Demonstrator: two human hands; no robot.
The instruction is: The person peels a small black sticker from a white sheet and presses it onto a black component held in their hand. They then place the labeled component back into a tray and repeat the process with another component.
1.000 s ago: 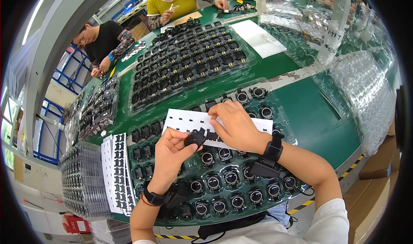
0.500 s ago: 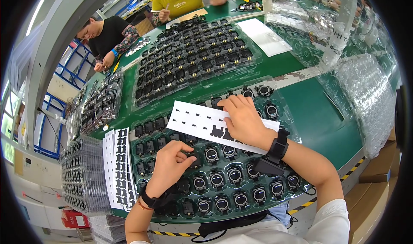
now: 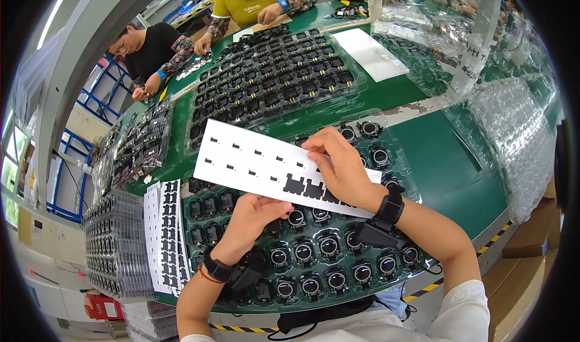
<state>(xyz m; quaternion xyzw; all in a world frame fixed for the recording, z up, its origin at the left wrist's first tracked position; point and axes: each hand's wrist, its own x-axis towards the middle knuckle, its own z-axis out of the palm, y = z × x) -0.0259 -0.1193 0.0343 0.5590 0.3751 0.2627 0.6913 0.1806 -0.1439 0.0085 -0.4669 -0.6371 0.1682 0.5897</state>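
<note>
My right hand [image 3: 344, 167] is closed on a white backing sheet [image 3: 241, 152] above a clear plastic tray, thumb on top and fingers bent over its edge. A row of black die-cut stickers [image 3: 294, 184] shows on the sheet beside that hand, and small black marks dot the rest. My left hand [image 3: 251, 221] is pinched at the sheet's lower edge; whatever its fingertips hold is too small to make out. Below both hands, the tray carries black parts with round glassy lenses [image 3: 328, 245] and, on the left, plain black parts [image 3: 211, 233].
A second tray of black parts [image 3: 272, 76] lies beyond mine. More sticker sheets [image 3: 163, 239] lie at left, beside stacked clear trays [image 3: 112, 245]. Bubble wrap [image 3: 513, 137] hangs at right. Two people [image 3: 251, 4] [image 3: 151, 52] work across the green table [image 3: 447, 167].
The sheet has shifted left and tilted up in my right hand. My left hand has moved from a black part in the tray to the sheet's lower edge. A co-worker's hands have lowered.
</note>
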